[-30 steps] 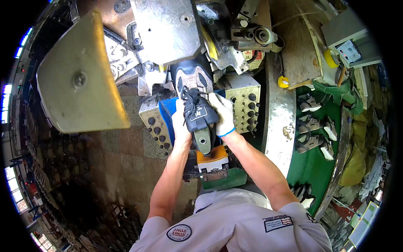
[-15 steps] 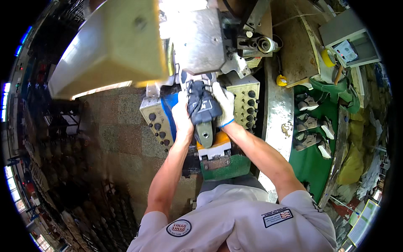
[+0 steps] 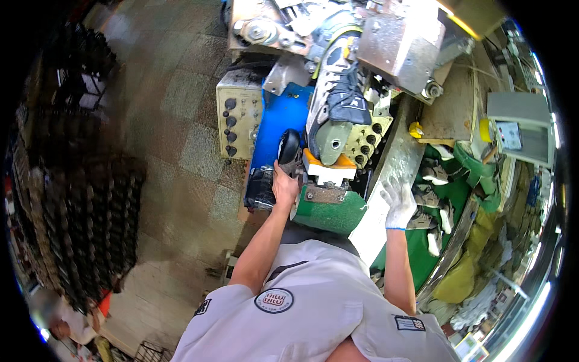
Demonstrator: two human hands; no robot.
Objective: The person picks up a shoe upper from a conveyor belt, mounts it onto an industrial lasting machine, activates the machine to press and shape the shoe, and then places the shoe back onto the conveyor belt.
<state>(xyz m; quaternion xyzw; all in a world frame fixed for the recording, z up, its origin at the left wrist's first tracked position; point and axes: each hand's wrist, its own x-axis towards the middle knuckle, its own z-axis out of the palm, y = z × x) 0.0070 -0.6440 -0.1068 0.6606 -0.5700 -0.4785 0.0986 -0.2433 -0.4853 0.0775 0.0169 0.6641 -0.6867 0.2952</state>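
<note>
A grey, white and black lace-up shoe (image 3: 339, 90) on a green last (image 3: 332, 143) is in the machine, its last end over an orange pad (image 3: 329, 161). Neither hand touches that shoe. Left of the pad, my bare left hand (image 3: 286, 186) has its fingers curled at a black rounded piece (image 3: 289, 146); what kind of piece it is I cannot make out. My right hand (image 3: 398, 204), in a white glove, is over the pale metal ledge (image 3: 377, 208) beside the green shelf. Its fingers are spread, with nothing in them.
Several grey and white shoes (image 3: 435, 175) lie on the green shelf (image 3: 449, 211) at right. Knobbed control boxes (image 3: 236, 120) flank the blue panel (image 3: 283, 111). Metal machine parts (image 3: 401, 45) overhang the shoe. Racks with dark items (image 3: 90, 211) stand at left.
Both hands have let go of the shoe, which stays in the machine. My left hand has moved down to the black piece; my right hand has swung right toward the shelf. The view has shifted.
</note>
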